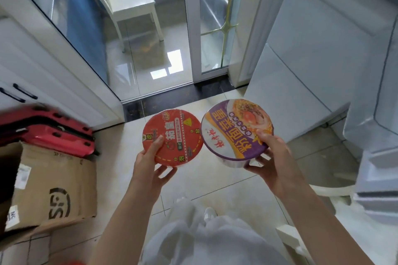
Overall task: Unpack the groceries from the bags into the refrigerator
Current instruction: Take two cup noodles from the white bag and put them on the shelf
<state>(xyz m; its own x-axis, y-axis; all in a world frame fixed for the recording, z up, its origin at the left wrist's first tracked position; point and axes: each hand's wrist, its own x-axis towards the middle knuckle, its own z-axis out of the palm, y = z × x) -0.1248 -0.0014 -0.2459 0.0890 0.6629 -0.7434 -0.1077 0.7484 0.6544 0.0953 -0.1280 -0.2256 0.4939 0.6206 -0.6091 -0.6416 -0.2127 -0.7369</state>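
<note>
My left hand point(150, 161) grips a red-lidded instant noodle bowl point(174, 135) by its near edge, thumb on the lid and fingers under it. My right hand point(271, 157) holds a purple-lidded noodle bowl point(234, 129) the same way. Both bowls are level above the tiled floor, side by side and almost touching. The refrigerator point(301, 84) stands to the right with its door point(379, 114) swung open; door shelves show at the far right edge.
A brown cardboard box point(53, 187) sits on the floor at the left, with a red suitcase point(49, 133) behind it. White cabinets point(43, 66) line the left side. Ahead are a glass sliding door point(189, 28) and a white chair point(129, 4) beyond it.
</note>
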